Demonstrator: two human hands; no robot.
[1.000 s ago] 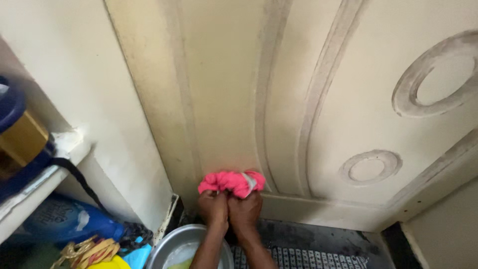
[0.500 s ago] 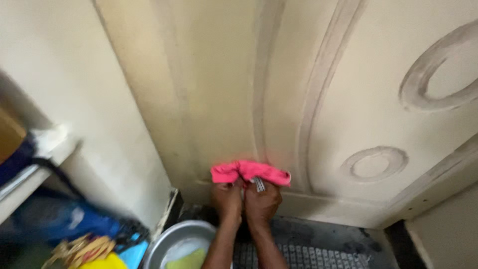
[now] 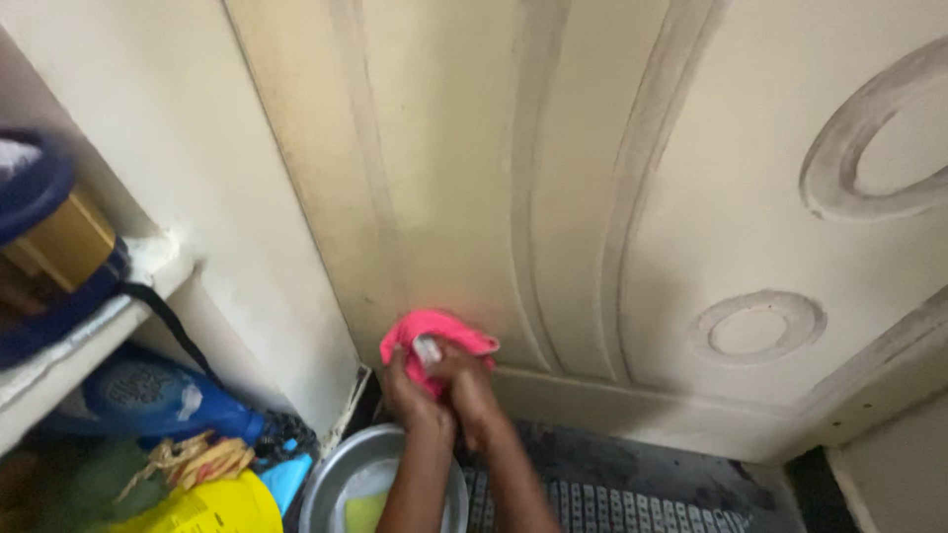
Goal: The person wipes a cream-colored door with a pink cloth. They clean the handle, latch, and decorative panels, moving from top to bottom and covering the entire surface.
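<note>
I count one pink cloth point(image 3: 434, 339), two hands, one metal bowl point(image 3: 341, 479) and one blue bottle point(image 3: 158, 400). My left hand point(image 3: 413, 393) and right hand point(image 3: 472, 387) both close on the cloth, pressing it against the lower part of the cream door point(image 3: 612, 197), just above the bowl. The bowl is cut off by the frame and partly hidden by my forearms. The cloth is bunched, bright and blurred.

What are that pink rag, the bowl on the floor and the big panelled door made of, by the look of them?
The pink rag looks like soft cloth: it bunches and folds. The bowl seems to be metal, grey with a dull shine. The door is cream-painted with raised mouldings, perhaps wood; the paint hides it.
</note>
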